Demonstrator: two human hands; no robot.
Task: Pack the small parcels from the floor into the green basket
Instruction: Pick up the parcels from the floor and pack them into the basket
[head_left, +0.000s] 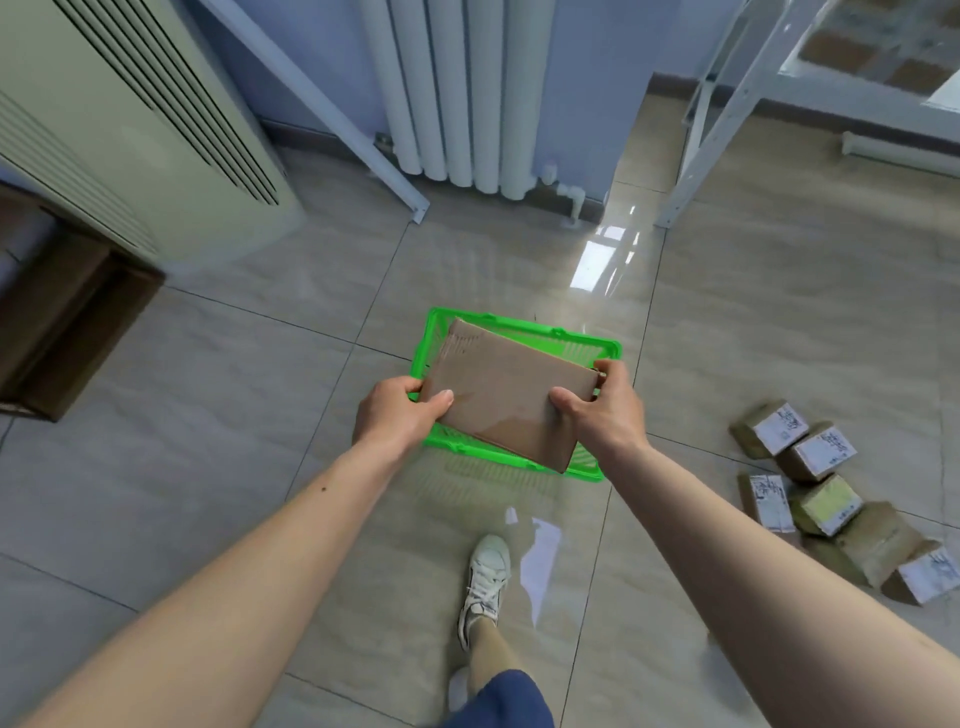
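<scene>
A flat brown cardboard parcel (506, 392) is held above the green basket (597, 349), which stands on the tiled floor and is mostly hidden behind it. My left hand (397, 410) grips the parcel's left edge, thumb on top. My right hand (602, 408) grips its right edge, thumb on top and fingers curled around the far corner. Several small labelled parcels (826, 499) lie in a loose pile on the floor to the right, apart from the basket.
A white radiator (467, 93) stands against the far wall. A tall air-conditioner unit (140, 135) is at the left, beside a dark wooden frame (67, 322). White metal shelving legs (696, 156) rise at the right. My foot in a white shoe (485, 582) is below the basket.
</scene>
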